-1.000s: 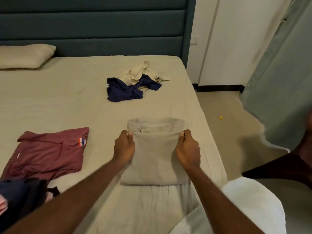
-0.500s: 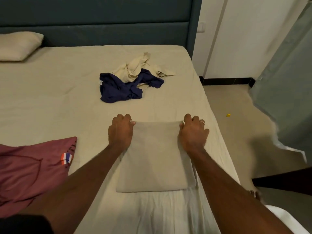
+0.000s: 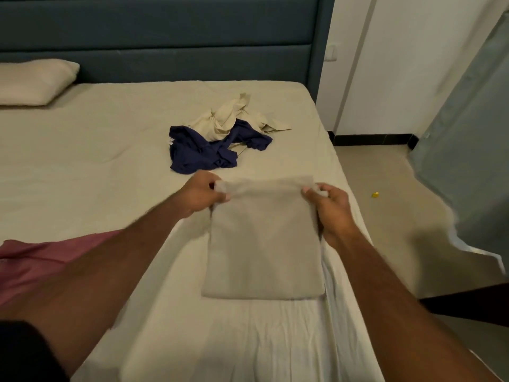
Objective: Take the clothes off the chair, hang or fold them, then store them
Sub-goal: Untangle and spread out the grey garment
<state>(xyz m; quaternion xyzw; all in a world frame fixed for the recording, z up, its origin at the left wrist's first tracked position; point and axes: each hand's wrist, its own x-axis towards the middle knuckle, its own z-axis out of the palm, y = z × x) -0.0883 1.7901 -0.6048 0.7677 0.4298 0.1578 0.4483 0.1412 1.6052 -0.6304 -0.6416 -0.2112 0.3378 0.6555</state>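
A folded beige garment (image 3: 264, 244) lies on the bed (image 3: 82, 161) near its right edge. My left hand (image 3: 202, 195) pinches its far left corner and my right hand (image 3: 329, 209) pinches its far right corner; the far edge is lifted off the sheet. Beyond it a crumpled navy garment (image 3: 203, 153) lies tangled with a cream one (image 3: 228, 119). A maroon shirt (image 3: 30, 266) lies flat at the left, partly behind my left forearm.
A pillow (image 3: 33, 81) rests at the far left against the dark teal headboard (image 3: 165, 37). Right of the bed is bare floor with a small yellow object (image 3: 375, 194), a grey curtain (image 3: 473, 161) and a white wall.
One second ago my hands laid the garment's upper half forward, then pressed flat on the fold's far corners. Now both hands pinch those corners and raise the far edge.
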